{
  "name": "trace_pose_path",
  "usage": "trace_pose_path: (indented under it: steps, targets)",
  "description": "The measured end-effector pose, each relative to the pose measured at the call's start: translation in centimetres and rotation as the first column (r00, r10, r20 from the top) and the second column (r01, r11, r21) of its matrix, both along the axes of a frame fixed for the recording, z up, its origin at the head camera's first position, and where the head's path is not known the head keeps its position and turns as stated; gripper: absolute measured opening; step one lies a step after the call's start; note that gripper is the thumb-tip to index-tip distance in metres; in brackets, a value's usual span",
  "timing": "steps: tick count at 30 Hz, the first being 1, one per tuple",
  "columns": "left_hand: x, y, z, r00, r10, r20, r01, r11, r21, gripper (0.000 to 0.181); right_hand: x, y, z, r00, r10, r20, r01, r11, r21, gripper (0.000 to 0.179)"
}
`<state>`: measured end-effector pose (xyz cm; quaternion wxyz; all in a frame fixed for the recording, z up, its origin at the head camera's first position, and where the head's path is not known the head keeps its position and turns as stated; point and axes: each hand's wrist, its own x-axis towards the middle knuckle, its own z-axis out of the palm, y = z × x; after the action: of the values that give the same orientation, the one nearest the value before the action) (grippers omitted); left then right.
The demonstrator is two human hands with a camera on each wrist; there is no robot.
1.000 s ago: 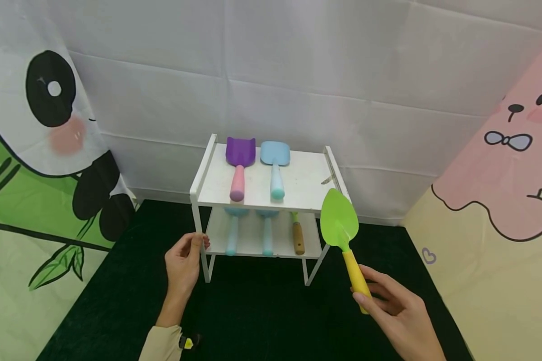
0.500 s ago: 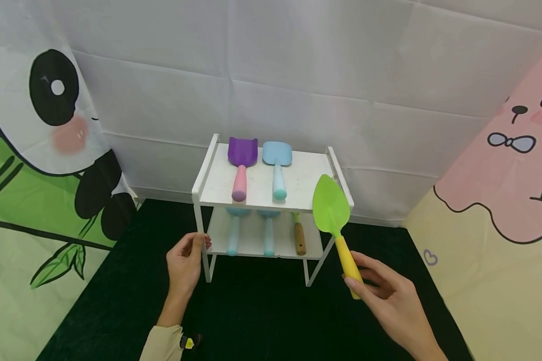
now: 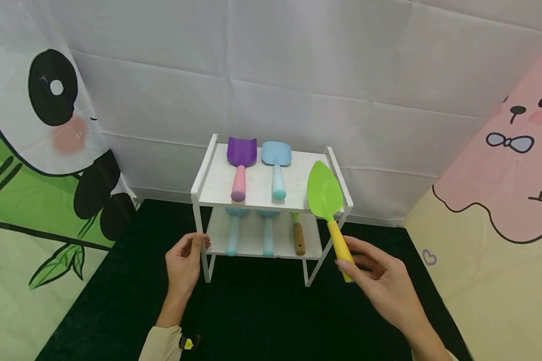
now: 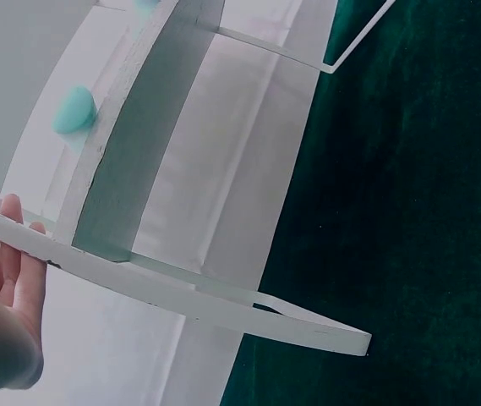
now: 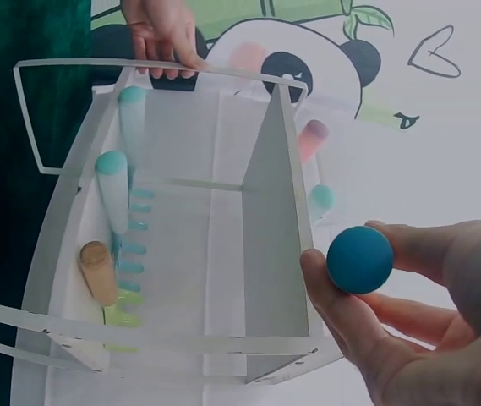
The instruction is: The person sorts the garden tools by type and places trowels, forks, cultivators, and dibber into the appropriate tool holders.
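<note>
My right hand (image 3: 379, 276) pinches the yellow handle of a trowel (image 3: 324, 190) with a lime-green pointed blade. The blade is held up in front of the right end of the white rack's top shelf (image 3: 300, 175); whether it touches there I cannot tell. In the right wrist view the handle's blue end (image 5: 359, 260) shows between thumb and fingers. My left hand (image 3: 184, 263) grips the rack's front left leg (image 3: 199, 220), its fingers (image 4: 30, 279) passing behind the bar. On the top shelf lie a purple shovel (image 3: 241, 152) with a pink handle and a light-blue shovel (image 3: 276, 153).
The lower shelf (image 3: 282, 240) bears two light-blue-handled tools (image 3: 232, 235) and a wooden-handled tool (image 3: 299, 238) with a green head. Dark green floor (image 3: 262, 311) surrounds the rack. A white cloth wall (image 3: 298, 75) stands behind, with printed cartoon sheets at both sides.
My right hand has moved left and forward with the trowel, bringing its blade in front of the top shelf's right end. The left hand stays on the leg.
</note>
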<state>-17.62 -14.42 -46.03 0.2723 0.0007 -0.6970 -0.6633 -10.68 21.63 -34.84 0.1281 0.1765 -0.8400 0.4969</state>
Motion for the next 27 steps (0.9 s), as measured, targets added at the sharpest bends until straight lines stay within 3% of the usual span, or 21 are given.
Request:
trace_pose_path:
  steps: [10, 19, 27]
  targets:
    - [0.1, 0.0, 0.1, 1.0, -0.007, -0.004, 0.007, 1.0, 0.007, 0.024, -1.0, -0.3, 1.1, 1.0, 0.007, 0.004, -0.007, 0.998, 0.058, 0.041]
    - [0.0, 0.1, 0.0, 1.0, 0.013, 0.009, -0.013, 1.0, -0.009, 0.024, -1.6, -0.8, 2.7, 0.998, -0.035, 0.049, 0.027, 0.988, 0.154, 0.041]
    - [-1.6, -0.7, -2.7, 1.0, 0.017, 0.002, -0.017, 1.0, 0.01, 0.024, -2.1, -1.1, 4.3, 0.995, -0.053, 0.089, 0.031, 0.972, 0.235, 0.04]
